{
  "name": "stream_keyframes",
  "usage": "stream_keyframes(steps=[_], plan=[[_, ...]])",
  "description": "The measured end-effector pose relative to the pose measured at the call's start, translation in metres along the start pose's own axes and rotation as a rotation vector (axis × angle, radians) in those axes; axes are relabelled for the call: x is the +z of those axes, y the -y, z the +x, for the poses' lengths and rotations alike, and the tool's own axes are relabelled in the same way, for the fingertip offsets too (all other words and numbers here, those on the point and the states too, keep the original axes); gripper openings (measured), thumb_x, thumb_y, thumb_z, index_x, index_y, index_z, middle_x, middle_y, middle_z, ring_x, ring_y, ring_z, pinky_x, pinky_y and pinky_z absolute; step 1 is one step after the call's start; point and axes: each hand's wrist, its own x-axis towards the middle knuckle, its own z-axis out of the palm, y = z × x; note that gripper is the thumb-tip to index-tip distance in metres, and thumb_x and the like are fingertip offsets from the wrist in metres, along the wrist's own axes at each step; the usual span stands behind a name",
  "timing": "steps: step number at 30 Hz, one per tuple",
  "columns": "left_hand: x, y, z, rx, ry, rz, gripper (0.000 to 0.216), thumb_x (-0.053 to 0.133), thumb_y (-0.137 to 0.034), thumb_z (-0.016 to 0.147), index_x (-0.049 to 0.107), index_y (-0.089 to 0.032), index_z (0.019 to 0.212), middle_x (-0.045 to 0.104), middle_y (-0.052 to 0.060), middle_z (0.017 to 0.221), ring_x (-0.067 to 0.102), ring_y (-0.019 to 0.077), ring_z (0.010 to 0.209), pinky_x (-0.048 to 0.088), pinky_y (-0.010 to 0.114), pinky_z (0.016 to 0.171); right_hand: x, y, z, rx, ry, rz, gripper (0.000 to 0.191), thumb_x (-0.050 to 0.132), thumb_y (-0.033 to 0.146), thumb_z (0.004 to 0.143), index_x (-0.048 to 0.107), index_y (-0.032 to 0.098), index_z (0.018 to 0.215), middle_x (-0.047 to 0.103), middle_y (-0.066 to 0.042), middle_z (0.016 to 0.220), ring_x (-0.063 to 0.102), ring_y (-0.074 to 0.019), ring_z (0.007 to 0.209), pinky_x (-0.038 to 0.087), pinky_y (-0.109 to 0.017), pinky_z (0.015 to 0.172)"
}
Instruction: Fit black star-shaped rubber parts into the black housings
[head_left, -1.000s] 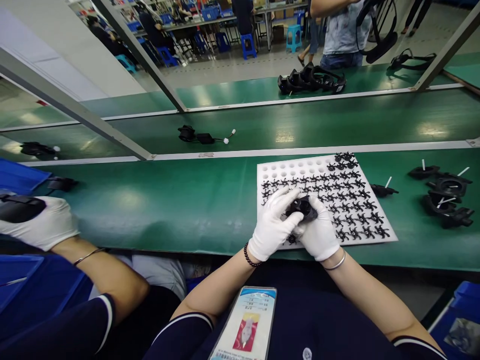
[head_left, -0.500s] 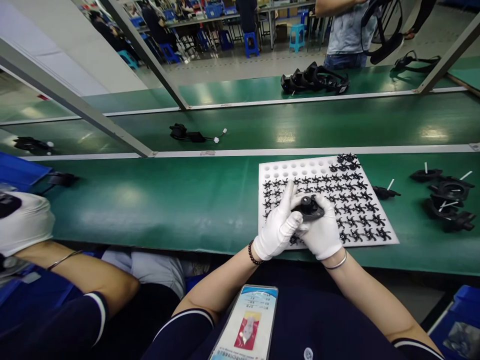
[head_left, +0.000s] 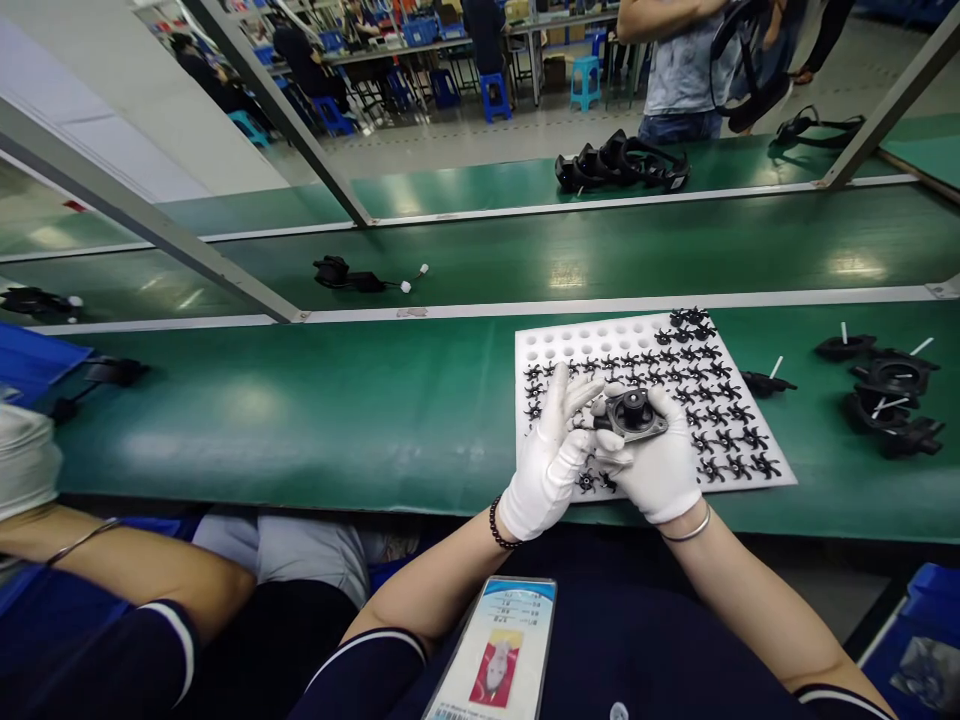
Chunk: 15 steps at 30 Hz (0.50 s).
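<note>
In white gloves, both my hands are over the white foam tray [head_left: 581, 328]. My right hand [head_left: 660, 470] grips a black flanged housing [head_left: 634, 414] with a round raised knob on its upper face. To its left, my left hand [head_left: 546, 465] is open, fingers stretched and apart, the fingertips close to the housing's left side. I cannot tell whether they touch it. Rows of small black impellers [head_left: 724, 440] with curved blades sit in the tray under and around my hands. Vacant round holes show along its far left part.
Several black housings with white sticks [head_left: 896, 378] lie on the green bench right of the tray. A cabled black part [head_left: 345, 275] lies beyond the white rail. At left are a co-worker's gloved hand [head_left: 26, 460] and a blue bin [head_left: 37, 365]. Slanted metal posts [head_left: 285, 130] cross the view.
My left hand has come off the housing and its fingers have spread. My right hand has shifted slightly right with the housing, showing more of its flange. The co-worker's hand has moved left.
</note>
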Motion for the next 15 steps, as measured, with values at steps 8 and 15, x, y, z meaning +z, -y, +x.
stream_keyframes(steps=[8,15], plan=[[-0.006,-0.004,-0.004,-0.099,0.154,-0.175,0.075,0.042,-0.062,0.095,0.031,-0.018,0.155,0.073,0.015,0.105,0.057,0.0309,0.125,0.045,0.047,0.107,0.000,0.000,0.000,-0.120,-0.065,0.006,0.035,0.040,0.047,0.096,0.062,0.019,0.097,0.064,-0.005,0.081,0.052,-0.0114,0.051,0.036,-0.018,0.039],[-0.020,-0.010,-0.012,0.119,0.059,0.019,0.046,0.051,-0.040,0.098,0.055,-0.023,0.141,0.073,0.009,0.101,0.063,0.0241,0.113,0.047,0.044,0.105,0.013,0.011,-0.004,-0.126,0.053,-0.032,0.044,0.030,0.048,0.099,0.062,0.018,0.104,0.065,-0.007,0.090,0.052,-0.0101,0.055,0.039,-0.017,0.043]])
